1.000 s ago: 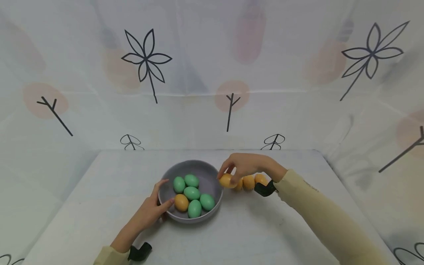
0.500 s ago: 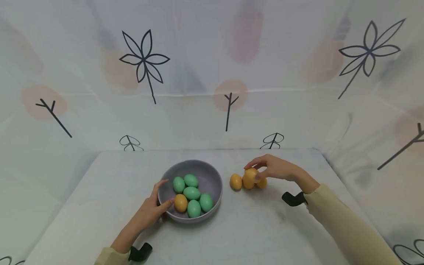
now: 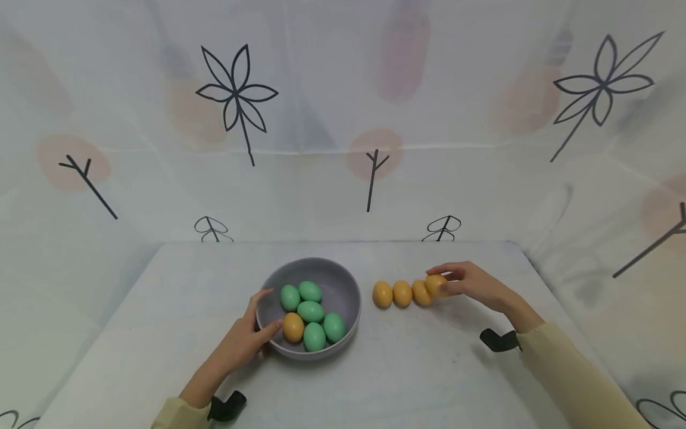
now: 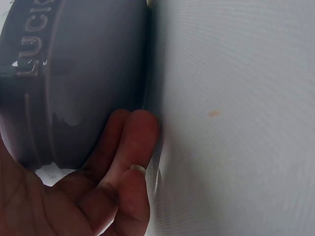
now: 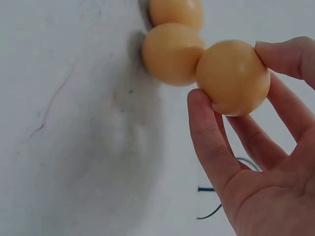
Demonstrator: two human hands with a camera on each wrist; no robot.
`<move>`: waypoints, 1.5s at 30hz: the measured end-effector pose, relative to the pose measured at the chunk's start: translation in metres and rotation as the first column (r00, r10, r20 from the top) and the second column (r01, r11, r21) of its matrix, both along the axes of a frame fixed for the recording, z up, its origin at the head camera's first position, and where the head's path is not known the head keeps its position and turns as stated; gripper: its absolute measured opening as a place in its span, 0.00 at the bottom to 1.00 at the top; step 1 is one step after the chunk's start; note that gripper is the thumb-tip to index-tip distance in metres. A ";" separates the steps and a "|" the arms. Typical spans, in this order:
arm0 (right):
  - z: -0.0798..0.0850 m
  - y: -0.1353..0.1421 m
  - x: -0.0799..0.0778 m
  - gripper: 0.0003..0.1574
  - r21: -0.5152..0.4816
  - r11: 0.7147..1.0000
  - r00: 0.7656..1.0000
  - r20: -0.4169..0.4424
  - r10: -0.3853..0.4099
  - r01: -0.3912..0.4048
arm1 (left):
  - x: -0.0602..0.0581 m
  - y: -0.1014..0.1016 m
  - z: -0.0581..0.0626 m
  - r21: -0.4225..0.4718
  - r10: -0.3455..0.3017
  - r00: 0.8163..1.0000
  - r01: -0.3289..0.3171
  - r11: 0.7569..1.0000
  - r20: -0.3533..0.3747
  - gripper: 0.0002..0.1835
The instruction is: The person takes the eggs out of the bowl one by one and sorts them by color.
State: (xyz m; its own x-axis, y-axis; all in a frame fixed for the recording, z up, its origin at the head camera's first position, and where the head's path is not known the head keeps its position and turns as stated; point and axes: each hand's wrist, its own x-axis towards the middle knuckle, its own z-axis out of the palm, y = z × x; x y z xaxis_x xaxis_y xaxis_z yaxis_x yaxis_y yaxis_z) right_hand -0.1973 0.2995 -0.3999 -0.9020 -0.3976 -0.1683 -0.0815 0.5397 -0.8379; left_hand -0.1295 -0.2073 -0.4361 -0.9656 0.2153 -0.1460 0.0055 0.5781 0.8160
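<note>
My left hand (image 3: 243,339) holds the left side of a grey bowl (image 3: 340,286), thumb over the rim. In the left wrist view its fingers (image 4: 138,137) curl against the bowl's outer wall, low by the table. Several green eggs (image 3: 311,311) and one orange egg (image 3: 293,328) lie inside. To the right of the bowl, my right hand (image 3: 482,289) pinches another orange egg (image 3: 436,285) between thumb and fingertips. That egg sits at the right end of a row of three orange eggs (image 3: 402,294), looking close against the nearest one (image 5: 172,54) in the right wrist view.
A white cloth covers the table (image 3: 375,387). Behind it hangs a pale backdrop (image 3: 311,196) printed with leaves and twigs. Dark wrist mounts (image 3: 499,340) sit at both sleeves.
My right hand has carried its orange egg from beside the bowl's right rim, across the row, to the row's right end, and lowered it. The left hand and bowl have stayed put.
</note>
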 end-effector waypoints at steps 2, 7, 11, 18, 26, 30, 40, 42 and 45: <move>-0.005 0.004 0.001 0.28 -0.026 0.999 1.000 0.013 -0.028 0.029 | 0.000 -0.001 0.001 0.001 -0.006 1.000 0.006 1.000 -0.005 0.40; -0.016 0.013 0.003 0.29 -0.050 0.996 0.997 0.022 -0.078 0.079 | 0.000 -0.001 0.000 -0.001 -0.015 1.000 0.015 1.000 -0.014 0.40; -0.025 0.017 0.005 0.30 -0.060 0.994 0.995 0.031 -0.094 0.096 | 0.000 -0.001 0.000 0.004 -0.012 1.000 0.012 1.000 -0.014 0.40; -0.030 0.016 0.006 0.33 -0.058 0.992 0.994 0.028 -0.107 0.108 | 0.001 -0.001 0.000 0.009 -0.022 0.999 0.022 1.000 -0.023 0.40; -0.030 0.014 0.007 0.35 -0.031 0.997 0.997 -0.026 -0.074 0.073 | 0.000 -0.001 -0.002 0.010 -0.005 1.000 0.005 1.000 -0.021 0.40; -0.032 0.014 0.006 0.35 -0.012 0.997 0.997 -0.033 -0.075 0.075 | -0.001 -0.001 -0.003 0.002 -0.003 1.000 0.003 1.000 -0.018 0.40; -0.032 0.010 0.004 0.37 -0.004 0.998 0.998 -0.028 -0.061 0.061 | 0.000 0.000 0.001 -0.008 -0.005 1.000 0.004 1.000 -0.014 0.40; -0.032 0.010 0.003 0.37 -0.005 0.998 0.998 -0.023 -0.062 0.062 | 0.000 0.000 0.001 -0.006 -0.006 1.000 0.006 1.000 -0.013 0.40; -0.032 0.010 0.004 0.36 -0.003 0.998 0.998 -0.019 -0.062 0.062 | 0.000 0.000 0.002 0.001 -0.010 1.000 0.010 1.000 -0.016 0.40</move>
State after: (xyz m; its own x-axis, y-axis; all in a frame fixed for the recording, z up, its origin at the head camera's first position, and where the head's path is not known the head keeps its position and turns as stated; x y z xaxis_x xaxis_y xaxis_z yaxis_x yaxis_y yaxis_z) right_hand -0.1937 0.3097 -0.4319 -0.9278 -0.3414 -0.1503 -0.0637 0.5420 -0.8379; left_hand -0.1291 -0.2075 -0.4340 -0.9655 0.2251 -0.1306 0.0242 0.5772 0.8163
